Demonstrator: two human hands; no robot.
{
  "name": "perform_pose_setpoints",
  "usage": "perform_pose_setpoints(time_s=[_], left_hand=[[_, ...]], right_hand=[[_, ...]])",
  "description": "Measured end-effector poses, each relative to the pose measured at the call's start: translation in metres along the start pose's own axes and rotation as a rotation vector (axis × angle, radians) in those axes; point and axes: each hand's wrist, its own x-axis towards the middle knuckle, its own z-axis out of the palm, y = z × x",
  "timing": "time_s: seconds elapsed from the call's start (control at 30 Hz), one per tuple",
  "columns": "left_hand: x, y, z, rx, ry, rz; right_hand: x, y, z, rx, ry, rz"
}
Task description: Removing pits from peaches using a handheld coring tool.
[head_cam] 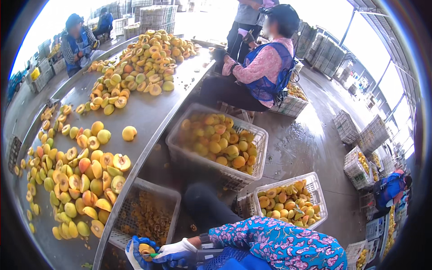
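Observation:
At the bottom of the head view, my left hand (136,253), in a blue-and-white coated glove, holds a yellow peach half (145,250) with its cut side showing. My right hand (177,253), gloved alike, grips a small tool with a green part (154,255) that touches the fruit; its working end is hidden. Both hands are beside the rim of a metal table (130,182), close to a white plastic crate (175,216) with brown pits and scraps in it. Cut and whole peaches (89,182) lie in a broad spread on the table.
A large pile of peach halves (148,60) covers the table's far part. Crates of whole fruit (263,158) (320,199) stand on the floor to the right. A co-worker in a blue vest (270,67) sits across by the table; another person (76,44) is at its far left side.

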Motion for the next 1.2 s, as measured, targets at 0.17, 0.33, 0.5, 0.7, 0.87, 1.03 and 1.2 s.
perform_pose_setpoints(time_s=[0.17, 0.33, 0.5, 0.7, 0.87, 1.03, 1.2], left_hand=[[-0.015, 0.019, 0.014, -0.326, -0.01, -0.118], [-0.024, 0.014, 0.01, 0.209, 0.057, 0.501], [-0.024, 0.004, 0.004, -0.174, 0.19, 0.096], [0.012, 0.009, 0.02, -0.294, 0.105, 0.006], [0.004, 0.002, -0.002, -0.499, 0.201, -0.05], [0.02, -0.007, 0.003, -0.358, 0.426, -0.06], [0.036, -0.026, -0.002, -0.389, 0.439, -0.122]], right_hand=[[0.036, 0.036, -0.032, -0.185, -0.069, -0.341], [0.042, 0.02, -0.02, 0.775, -0.741, 0.07], [-0.007, -0.01, 0.034, 0.145, -0.184, 0.139], [-0.013, 0.007, 0.006, 1.055, -0.827, 0.068], [0.004, 0.017, 0.011, 1.168, -0.615, 0.089], [0.018, 0.014, 0.0, 1.159, -0.716, 0.001], [0.027, 0.013, -0.007, 1.17, -0.785, 0.0]])
